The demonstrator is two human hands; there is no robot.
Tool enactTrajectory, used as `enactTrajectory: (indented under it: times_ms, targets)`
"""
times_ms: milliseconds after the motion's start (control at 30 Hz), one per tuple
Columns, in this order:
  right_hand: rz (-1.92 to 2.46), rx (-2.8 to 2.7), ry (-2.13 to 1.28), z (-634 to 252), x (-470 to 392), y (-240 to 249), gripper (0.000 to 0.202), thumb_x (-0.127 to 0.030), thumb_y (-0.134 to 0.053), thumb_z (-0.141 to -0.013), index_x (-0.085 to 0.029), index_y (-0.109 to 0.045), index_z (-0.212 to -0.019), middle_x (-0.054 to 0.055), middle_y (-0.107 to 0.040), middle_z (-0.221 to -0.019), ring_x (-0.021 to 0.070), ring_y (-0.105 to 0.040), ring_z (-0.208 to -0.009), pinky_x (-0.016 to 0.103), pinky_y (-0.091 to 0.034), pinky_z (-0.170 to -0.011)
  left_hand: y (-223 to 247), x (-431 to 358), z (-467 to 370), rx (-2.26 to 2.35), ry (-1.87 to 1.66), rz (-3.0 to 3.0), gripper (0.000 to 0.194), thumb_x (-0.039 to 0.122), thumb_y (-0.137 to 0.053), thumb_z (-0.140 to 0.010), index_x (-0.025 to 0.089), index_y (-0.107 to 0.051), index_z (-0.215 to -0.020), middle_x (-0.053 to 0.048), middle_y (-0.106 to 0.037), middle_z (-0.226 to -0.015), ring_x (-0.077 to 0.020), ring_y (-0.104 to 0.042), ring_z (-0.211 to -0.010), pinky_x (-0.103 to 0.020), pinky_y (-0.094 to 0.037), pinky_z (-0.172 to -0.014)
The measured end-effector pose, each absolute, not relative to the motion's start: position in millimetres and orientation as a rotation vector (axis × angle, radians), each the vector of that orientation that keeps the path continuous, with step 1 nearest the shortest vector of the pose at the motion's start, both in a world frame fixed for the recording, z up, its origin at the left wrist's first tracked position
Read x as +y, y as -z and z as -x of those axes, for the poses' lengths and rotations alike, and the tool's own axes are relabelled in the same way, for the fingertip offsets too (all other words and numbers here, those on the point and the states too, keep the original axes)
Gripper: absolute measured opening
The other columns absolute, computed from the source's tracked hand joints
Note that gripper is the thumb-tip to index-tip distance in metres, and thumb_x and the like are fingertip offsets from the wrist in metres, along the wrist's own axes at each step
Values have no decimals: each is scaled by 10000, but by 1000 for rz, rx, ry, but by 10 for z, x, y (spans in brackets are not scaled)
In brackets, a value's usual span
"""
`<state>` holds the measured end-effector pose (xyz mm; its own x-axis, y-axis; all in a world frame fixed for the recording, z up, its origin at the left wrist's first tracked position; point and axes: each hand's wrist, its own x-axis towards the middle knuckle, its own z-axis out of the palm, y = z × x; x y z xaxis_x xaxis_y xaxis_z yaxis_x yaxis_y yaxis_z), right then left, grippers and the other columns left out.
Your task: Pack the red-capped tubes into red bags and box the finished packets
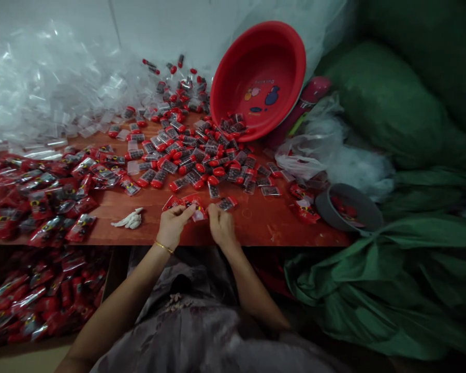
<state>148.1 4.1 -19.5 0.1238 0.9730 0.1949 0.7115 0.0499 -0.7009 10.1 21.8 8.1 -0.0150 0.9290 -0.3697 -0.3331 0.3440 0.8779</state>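
Note:
My left hand [174, 221] is closed on a red printed packet [195, 203] at the front edge of the red-brown table [256, 223]. Close beside the packet's right side is my right hand [220, 224], its fingers pinched together; what they hold, if anything, is too small to make out. Just beyond my right hand lies a small clear container with dark contents [227, 203]. A large pile of red-capped clear containers [186, 150] spreads over the table in front of both hands.
Filled red packets [42, 202] cover the left; more fill a box [42, 295] below. Clear plastic sleeves [54, 77] heap at the back left. A red basin [264, 67] leans behind the pile. A grey bowl [334, 207] and green sacks [396, 93] stand right. White scraps [131, 219] lie left.

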Motion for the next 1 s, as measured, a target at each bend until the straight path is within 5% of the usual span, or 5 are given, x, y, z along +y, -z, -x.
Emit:
enactTrajectory:
  times_ms: [200,433,600,867,1000]
  targets:
    - [2502,-1467,-214,-1836,168,140,550,-628,-438,-826,-111,-615,-889,198,-674,-789,298,-660,-746,343,-429,-610,-94,217,-100,1196,-1075,-483,447,404,-863,-346,130,-601,-582,20,-607,-585,-79,-567,-541,-211,-464,-560]
    - [2389,-1616,20,-1872,23,222,467,-394,-517,-851,-126,-486,-1232,215,-634,-1034,317,-629,-870,398,-432,-698,-71,216,-49,1199,-1035,-411,511,451,-860,-334,139,-592,-638,3,-639,-615,-97,-592,-539,-226,-490,-560]
    - [2282,-1713,45,-1935,-7,337,374,-278,-482,-840,-83,-560,-1150,236,-632,-1025,343,-583,-933,428,-424,-740,-115,221,47,1131,-1019,-351,497,434,-858,-391,149,-621,-723,-31,-687,-724,-139,-643,-625,-239,-489,-572]
    - [1481,-1576,-909,-1845,-425,10,299,-345,-406,-874,-175,-626,-986,26,-672,-698,137,-590,-533,240,-471,-514,-148,156,4,1128,-1055,-374,461,437,-855,-386,138,-621,-648,-23,-668,-660,-124,-611,-590,-234,-466,-576]
    - [1362,-1697,-863,-1649,-530,-88,218,-280,-463,-854,-180,-647,-915,23,-681,-732,129,-614,-611,227,-481,-586,-131,132,-62,1146,-1131,-496,431,448,-840,-394,131,-631,-597,8,-622,-584,-94,-543,-531,-227,-426,-551]
